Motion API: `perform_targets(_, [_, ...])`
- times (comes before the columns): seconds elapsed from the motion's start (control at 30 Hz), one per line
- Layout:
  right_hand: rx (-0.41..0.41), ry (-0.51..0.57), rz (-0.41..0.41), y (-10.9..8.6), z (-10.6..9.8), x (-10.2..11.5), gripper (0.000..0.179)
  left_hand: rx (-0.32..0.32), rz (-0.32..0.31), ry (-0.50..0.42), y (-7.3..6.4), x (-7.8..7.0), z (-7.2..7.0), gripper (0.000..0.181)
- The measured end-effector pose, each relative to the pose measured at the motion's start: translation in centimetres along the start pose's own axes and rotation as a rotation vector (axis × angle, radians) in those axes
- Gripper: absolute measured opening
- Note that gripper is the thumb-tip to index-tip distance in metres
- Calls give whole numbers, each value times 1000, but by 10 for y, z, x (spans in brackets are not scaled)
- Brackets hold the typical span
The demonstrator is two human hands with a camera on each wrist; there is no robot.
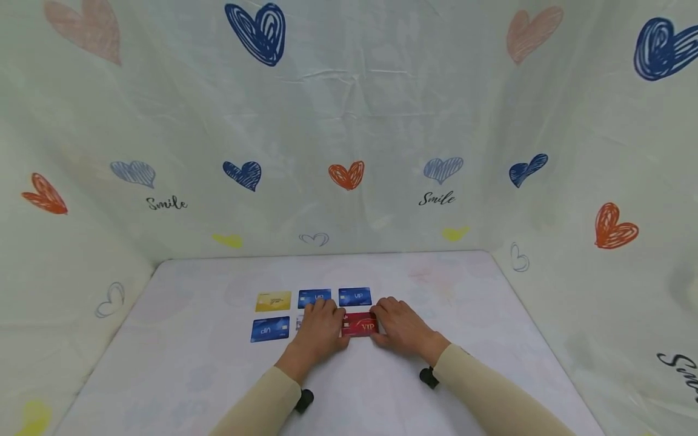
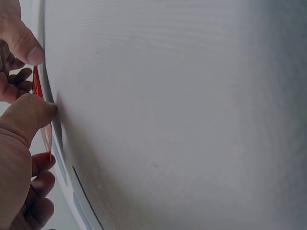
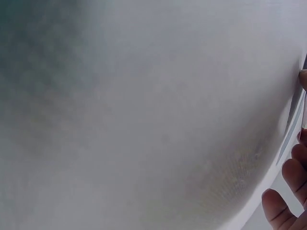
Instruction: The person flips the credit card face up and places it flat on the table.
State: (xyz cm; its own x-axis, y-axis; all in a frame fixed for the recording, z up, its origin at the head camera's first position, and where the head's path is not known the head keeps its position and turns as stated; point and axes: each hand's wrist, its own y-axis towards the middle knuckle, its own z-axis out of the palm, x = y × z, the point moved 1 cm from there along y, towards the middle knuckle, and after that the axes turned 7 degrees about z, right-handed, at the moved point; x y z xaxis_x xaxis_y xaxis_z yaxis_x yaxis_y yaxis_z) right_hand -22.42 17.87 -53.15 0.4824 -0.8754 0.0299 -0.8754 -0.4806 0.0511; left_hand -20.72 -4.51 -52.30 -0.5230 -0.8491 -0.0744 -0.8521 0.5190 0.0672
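A red VIP card (image 1: 360, 324) lies between my two hands near the middle of the table. My left hand (image 1: 320, 330) holds its left end between thumb and fingers. At the right end, my right hand (image 1: 402, 327) grips it with thumb and index finger. In the left wrist view a strip of the red card (image 2: 37, 82) shows between the hands. Under my left hand, a pale card (image 1: 299, 321) is mostly hidden. Blue VIP cards lie just behind, one (image 1: 355, 296) fully seen and another (image 1: 314, 297) partly covered by my left fingers.
Left of my hands are a gold card (image 1: 274, 301) and, nearer me, a blue card (image 1: 270, 329) turned upside down. The white table (image 1: 191, 363) meets a curtain (image 1: 349, 121) printed with hearts at the back and sides. Black wrist cameras hang under both sleeves.
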Motion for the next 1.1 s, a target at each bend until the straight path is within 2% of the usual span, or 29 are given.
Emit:
perform_targets(0.47, [57,52,22,1,1,-1,60,19,-5,14,3,1,3,67])
perform_targets(0.77, [70,70,26,5,-3,-1,57,6,-9,7,7,2,4,66])
perform_targets(1.1, [97,109,50,5,-1,0,55,21,-21,-3,5,1,5,65])
